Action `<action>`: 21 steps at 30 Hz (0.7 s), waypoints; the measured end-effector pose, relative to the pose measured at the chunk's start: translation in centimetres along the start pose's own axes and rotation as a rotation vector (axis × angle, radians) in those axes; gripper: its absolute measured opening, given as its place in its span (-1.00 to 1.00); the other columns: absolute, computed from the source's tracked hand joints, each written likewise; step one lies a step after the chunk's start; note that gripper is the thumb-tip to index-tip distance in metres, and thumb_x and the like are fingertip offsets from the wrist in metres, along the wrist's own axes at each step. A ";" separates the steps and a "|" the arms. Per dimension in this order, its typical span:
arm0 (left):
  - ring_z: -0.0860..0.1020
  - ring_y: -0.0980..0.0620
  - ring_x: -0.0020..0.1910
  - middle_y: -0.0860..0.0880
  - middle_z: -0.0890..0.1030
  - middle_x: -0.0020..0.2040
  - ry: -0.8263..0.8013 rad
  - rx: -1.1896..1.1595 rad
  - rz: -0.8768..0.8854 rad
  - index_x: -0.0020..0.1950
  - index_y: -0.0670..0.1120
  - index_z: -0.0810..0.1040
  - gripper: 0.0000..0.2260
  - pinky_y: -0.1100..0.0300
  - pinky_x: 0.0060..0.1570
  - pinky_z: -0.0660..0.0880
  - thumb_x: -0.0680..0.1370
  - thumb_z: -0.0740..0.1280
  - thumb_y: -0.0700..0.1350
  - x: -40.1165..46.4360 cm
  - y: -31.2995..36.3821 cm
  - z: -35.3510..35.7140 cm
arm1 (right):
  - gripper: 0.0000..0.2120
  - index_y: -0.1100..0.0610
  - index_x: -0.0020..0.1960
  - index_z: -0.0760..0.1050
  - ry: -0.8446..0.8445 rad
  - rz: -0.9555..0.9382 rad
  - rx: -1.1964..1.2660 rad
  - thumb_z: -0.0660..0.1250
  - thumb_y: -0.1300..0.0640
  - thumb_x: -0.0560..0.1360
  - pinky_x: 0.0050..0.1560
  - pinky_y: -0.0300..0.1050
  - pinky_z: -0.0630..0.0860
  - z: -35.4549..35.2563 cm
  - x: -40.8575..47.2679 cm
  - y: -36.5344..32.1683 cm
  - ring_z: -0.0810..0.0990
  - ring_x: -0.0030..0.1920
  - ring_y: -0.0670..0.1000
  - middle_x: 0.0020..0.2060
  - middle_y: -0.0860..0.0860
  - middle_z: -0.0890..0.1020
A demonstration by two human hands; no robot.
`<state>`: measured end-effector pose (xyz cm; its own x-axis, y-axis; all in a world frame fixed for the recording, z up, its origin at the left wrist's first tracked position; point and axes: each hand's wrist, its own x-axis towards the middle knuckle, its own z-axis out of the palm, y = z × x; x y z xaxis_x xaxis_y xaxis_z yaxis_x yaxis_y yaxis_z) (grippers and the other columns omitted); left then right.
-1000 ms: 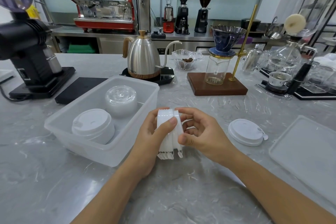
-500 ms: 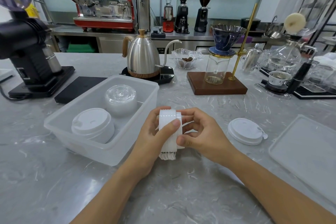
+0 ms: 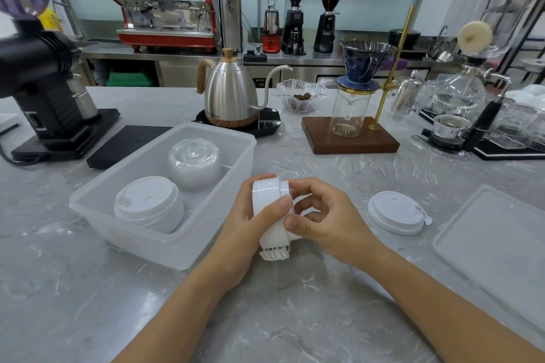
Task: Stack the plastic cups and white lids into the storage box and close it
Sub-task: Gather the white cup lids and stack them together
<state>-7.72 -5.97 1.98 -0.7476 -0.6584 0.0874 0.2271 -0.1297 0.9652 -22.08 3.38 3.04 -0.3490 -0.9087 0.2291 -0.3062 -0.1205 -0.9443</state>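
You're tightening the lid stack (image 3: 272,215) into line; both hands, left (image 3: 250,224) and right (image 3: 327,218), are gripping it upright on the counter (image 3: 295,318), just right of the box (image 3: 165,244).

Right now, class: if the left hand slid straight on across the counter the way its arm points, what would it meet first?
The left hand already holds the stack of lids; beyond them its line meets the right hand, also gripping the stack. Farther on, probably the wooden stand, though depth is unclear.
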 end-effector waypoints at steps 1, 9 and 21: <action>0.67 -0.03 0.07 -0.11 0.68 0.11 0.008 -0.011 -0.001 0.31 -0.04 0.48 -0.40 0.06 -0.02 0.64 0.34 0.50 0.12 0.0 0.0 0.0 | -0.25 -0.02 0.23 0.55 0.002 -0.014 -0.023 0.51 -0.40 0.17 -0.10 -0.13 0.62 0.0 0.0 0.0 0.63 -0.01 -0.06 0.06 -0.02 0.63; 0.63 -0.15 -0.09 -0.25 0.62 0.00 -0.039 -0.163 -0.054 0.32 -0.32 0.48 -0.42 -0.01 -0.17 0.57 0.49 0.40 0.09 0.0 0.8 0.1 | -0.54 -0.32 0.25 0.42 -0.006 -0.114 -0.285 0.17 -0.46 0.42 0.10 -0.23 0.53 0.0 0.1 -0.3 0.56 0.14 -0.09 0.11 -0.21 0.58; 0.63 -0.10 -0.35 -0.28 0.63 -0.10 -0.042 -0.219 -0.125 0.20 -0.29 0.57 -0.37 -0.08 -0.06 0.53 0.34 0.43 0.18 -0.1 1.0 0.4 | -0.27 -0.18 0.49 0.29 -0.050 0.311 -0.931 0.46 -0.25 0.39 0.49 -0.04 0.13 -12.0 -0.1 -0.4 0.17 0.53 -0.05 0.51 -0.13 0.28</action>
<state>-7.66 -5.73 3.01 -0.8026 -0.5963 -0.0148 0.2576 -0.3689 0.8930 -32.53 8.34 6.19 -0.5007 -0.8651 -0.0288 -0.7906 0.4706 -0.3919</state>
